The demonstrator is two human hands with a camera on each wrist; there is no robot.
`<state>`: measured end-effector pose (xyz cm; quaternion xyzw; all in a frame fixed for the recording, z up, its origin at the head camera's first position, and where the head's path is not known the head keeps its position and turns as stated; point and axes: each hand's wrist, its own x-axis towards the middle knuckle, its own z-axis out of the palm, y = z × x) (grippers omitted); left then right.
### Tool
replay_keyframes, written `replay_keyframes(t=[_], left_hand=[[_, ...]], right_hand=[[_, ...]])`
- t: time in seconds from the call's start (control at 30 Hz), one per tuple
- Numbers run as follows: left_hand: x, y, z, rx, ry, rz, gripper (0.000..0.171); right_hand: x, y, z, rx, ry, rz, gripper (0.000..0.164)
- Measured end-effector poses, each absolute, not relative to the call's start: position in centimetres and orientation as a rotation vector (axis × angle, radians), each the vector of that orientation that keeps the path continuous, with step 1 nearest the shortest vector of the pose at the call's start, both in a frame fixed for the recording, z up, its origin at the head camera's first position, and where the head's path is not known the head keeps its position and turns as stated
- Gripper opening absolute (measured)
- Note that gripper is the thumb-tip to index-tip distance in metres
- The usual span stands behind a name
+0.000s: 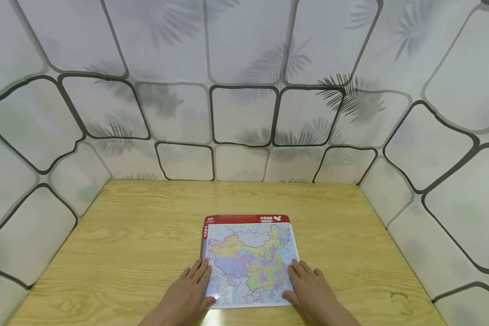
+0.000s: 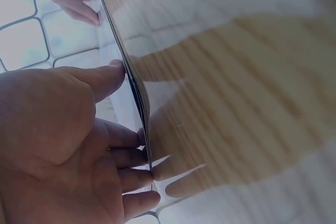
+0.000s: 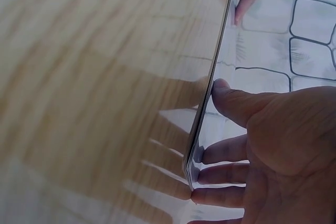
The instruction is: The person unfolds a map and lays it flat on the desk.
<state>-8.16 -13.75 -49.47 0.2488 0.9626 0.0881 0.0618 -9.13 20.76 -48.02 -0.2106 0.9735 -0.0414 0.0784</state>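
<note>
A thin, flat map of China [image 1: 250,253], with a red band along its far edge and rounded corners, lies on the wooden table. My left hand [image 1: 189,290] rests at its left side, fingers extended forward and fingertips right at the edge. On the opposite side my right hand [image 1: 313,289] mirrors it, thumb and fingers along the right edge. From the left wrist, the thumb and fingertips of that hand [image 2: 58,135] meet the map's thin edge [image 2: 137,95]. In the right wrist view, that hand [image 3: 286,135] likewise touches the edge, which shows thin layers.
The pale wood-grain table [image 1: 146,217] stretches around the map on all sides. White walls [image 1: 244,117] with dark stone-like outlines and grey leaf prints enclose its back and sides. A small dark mark [image 1: 399,296] sits on the table at right.
</note>
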Motion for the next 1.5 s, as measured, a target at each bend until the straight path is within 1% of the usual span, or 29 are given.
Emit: replay_keyframes(t=[0.67,1.3,1.5], left_hand=[[-8.19,-13.79,-49.24,0.707,2.874,0.364,0.079],[-7.93,-13.83,-49.15,0.709,2.872,0.392,0.079],[-7.66,-13.72,-49.30,0.734,2.897,0.369,0.079]], right_hand=[[-9.03,20.70,-48.08,-0.551,2.887,-0.222,0.072],[-8.87,20.82,-48.07,-0.563,2.906,-0.273,0.070],[-9.31,21.11,-47.95,-0.577,2.905,-0.289,0.071]])
